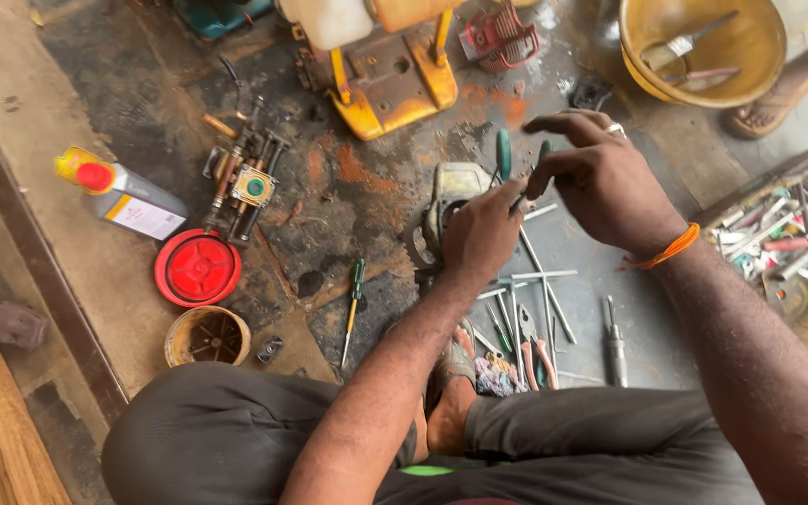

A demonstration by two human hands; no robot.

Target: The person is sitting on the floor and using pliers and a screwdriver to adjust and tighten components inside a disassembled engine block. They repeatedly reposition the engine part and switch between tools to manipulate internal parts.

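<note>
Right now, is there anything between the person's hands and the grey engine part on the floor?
Nothing visible stands between them. The left hand already rests on the grey engine part. The right hand hovers just beside it, fingers pinched at the green-handled tool that stands above the part.

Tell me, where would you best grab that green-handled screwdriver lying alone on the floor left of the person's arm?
Probably by the green handle of the screwdriver, coming straight down from above. It lies flat on the floor, handle end farther from the person, with bare floor on both sides. The handle is thicker than the thin shaft, so fingers could close across it.
</note>
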